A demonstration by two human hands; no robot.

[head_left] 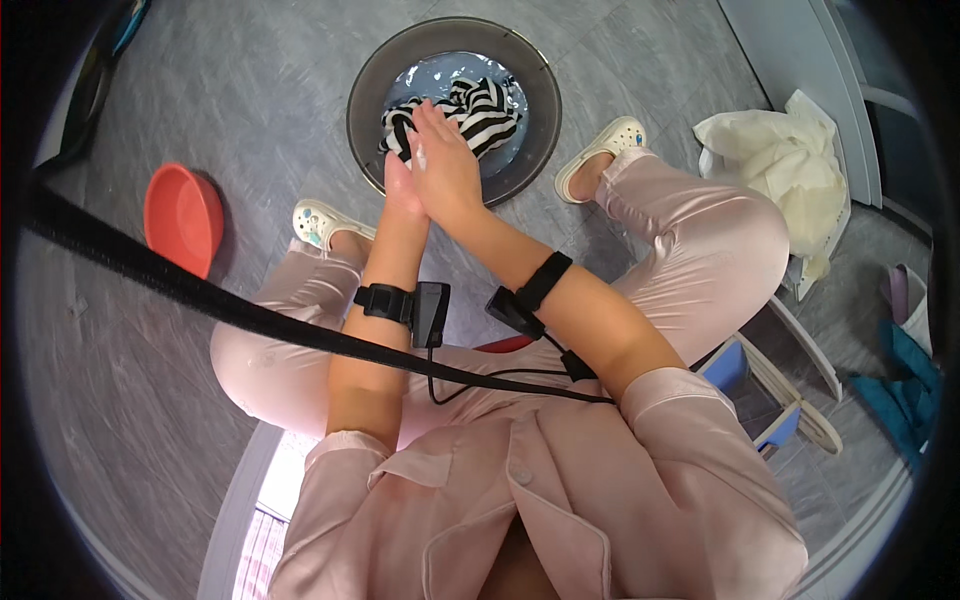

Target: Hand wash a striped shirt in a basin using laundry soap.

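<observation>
Pink shirt (520,510) filling lower view | red basin (182,217) lying on floor at left | left hand (402,180) and right hand (445,165) pressing palm to palm, open, gripping nothing, soap showing | striped cloth (480,110) soaking in grey basin (452,105) just beyond | judging: lathering; next calls for grasping cloth.

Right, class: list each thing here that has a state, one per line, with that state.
Basin: upright, holding water.
Striped cloth: crumpled, lying in the basin's water.
Red bowl: on the floor, tilted.
Cream cloth: heaped, outside the basin.
Left hand: open, pressed against the right.
Right hand: open, fingers straight.
</observation>
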